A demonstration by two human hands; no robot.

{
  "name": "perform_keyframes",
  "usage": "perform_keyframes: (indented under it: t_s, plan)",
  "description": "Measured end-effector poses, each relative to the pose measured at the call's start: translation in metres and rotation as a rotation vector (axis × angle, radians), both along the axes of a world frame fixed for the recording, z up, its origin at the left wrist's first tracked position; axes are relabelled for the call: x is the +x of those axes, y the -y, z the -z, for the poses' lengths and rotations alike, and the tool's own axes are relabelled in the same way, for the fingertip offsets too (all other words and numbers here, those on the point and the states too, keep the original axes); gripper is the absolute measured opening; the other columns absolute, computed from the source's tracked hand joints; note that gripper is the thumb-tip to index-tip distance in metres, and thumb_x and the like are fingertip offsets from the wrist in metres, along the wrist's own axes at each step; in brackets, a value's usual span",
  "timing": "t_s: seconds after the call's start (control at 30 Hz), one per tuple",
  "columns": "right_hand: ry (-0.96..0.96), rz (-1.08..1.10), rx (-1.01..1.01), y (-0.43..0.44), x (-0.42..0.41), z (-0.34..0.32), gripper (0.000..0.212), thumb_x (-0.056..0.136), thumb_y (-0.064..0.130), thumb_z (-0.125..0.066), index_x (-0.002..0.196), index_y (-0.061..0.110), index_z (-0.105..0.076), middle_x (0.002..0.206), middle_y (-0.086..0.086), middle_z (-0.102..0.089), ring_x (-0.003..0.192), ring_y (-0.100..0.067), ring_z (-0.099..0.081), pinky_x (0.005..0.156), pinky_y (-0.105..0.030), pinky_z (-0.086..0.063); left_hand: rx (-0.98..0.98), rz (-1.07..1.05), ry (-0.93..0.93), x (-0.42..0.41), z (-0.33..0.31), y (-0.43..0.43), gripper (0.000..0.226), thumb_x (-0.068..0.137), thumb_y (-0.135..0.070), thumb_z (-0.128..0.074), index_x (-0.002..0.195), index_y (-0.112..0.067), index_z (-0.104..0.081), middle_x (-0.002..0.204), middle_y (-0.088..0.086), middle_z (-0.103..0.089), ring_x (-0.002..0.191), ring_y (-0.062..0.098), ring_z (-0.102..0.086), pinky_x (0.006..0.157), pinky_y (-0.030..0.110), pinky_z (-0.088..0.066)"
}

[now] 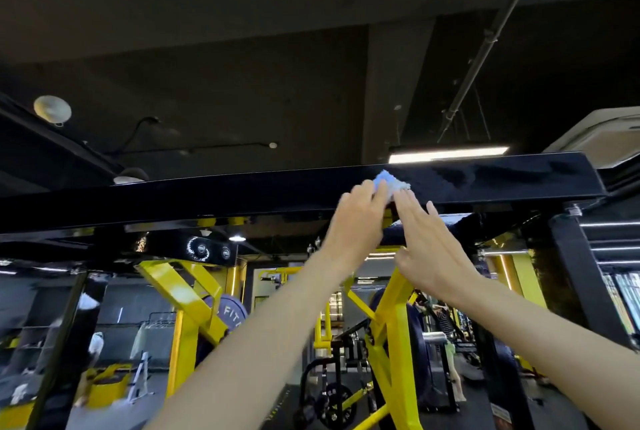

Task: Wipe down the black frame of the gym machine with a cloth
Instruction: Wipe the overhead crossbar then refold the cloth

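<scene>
The machine's glossy black top beam [242,197] runs across the view above my head. A small light-blue cloth [393,181] lies against its front face, right of the middle. My left hand [360,222] reaches up with straight fingers and presses the cloth's left part onto the beam. My right hand [431,246] is raised beside it with flat fingers, its fingertips touching the cloth's lower right edge. Most of the cloth is hidden behind the fingers.
A black upright post [585,277] carries the beam's right end, and another black post [65,343] stands at the left. Yellow lever arms [391,319] with weight plates [228,312] hang below the beam. A ceiling light [446,154] glows behind it. A person [450,353] stands far behind.
</scene>
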State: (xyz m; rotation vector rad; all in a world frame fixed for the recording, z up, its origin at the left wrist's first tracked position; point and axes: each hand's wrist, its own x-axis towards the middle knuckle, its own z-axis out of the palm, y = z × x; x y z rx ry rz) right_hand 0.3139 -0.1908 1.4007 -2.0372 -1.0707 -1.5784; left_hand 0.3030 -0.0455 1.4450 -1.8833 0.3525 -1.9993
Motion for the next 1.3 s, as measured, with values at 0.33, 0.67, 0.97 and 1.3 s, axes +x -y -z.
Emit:
perform_keyframes:
  t_s: [0.33,0.67,0.97,1.3]
  plan:
    - [-0.052,0.196,0.176,0.087,0.031,-0.003,0.08,0.088,0.003,-0.045,0.152,0.004,0.003,0.161,-0.011,-0.002,0.149,-0.021,0.003,0.12,-0.036,0.003,-0.601,0.196,0.236,0.014,-0.015,0.048,0.036,0.079,0.001,-0.053,0.115,-0.002,-0.058,0.101,0.015,-0.055,0.084,0.03,-0.052,0.068,0.036,-0.039]
    - [-0.02,0.243,0.121,0.087,0.042,0.0,0.078,0.091,0.014,-0.05,0.152,0.004,-0.001,0.16,-0.01,-0.011,0.149,-0.02,-0.007,0.122,-0.039,-0.003,-0.969,0.211,0.296,0.013,-0.027,0.03,0.044,0.091,-0.004,-0.046,0.135,-0.002,-0.041,0.118,0.016,-0.046,0.101,0.03,-0.047,0.082,0.036,-0.038]
    - [0.031,0.18,0.123,0.099,0.05,-0.006,0.069,0.087,-0.001,-0.046,0.15,0.002,-0.017,0.156,-0.013,-0.025,0.147,-0.019,-0.019,0.122,-0.036,-0.004,-0.283,0.042,0.126,0.033,-0.024,0.084,0.05,0.085,0.001,-0.034,0.133,-0.001,-0.048,0.098,0.013,-0.053,0.082,0.025,-0.05,0.065,0.032,-0.031]
    - [-0.005,0.042,0.161,0.119,0.069,0.005,0.091,0.076,-0.007,-0.049,0.154,0.012,-0.005,0.161,-0.006,-0.01,0.149,-0.017,-0.002,0.122,-0.035,0.0,-0.083,-0.013,0.142,0.065,-0.01,0.149,0.05,0.079,-0.011,-0.036,0.123,-0.006,-0.059,0.097,0.01,-0.058,0.076,0.024,-0.054,0.061,0.032,-0.037]
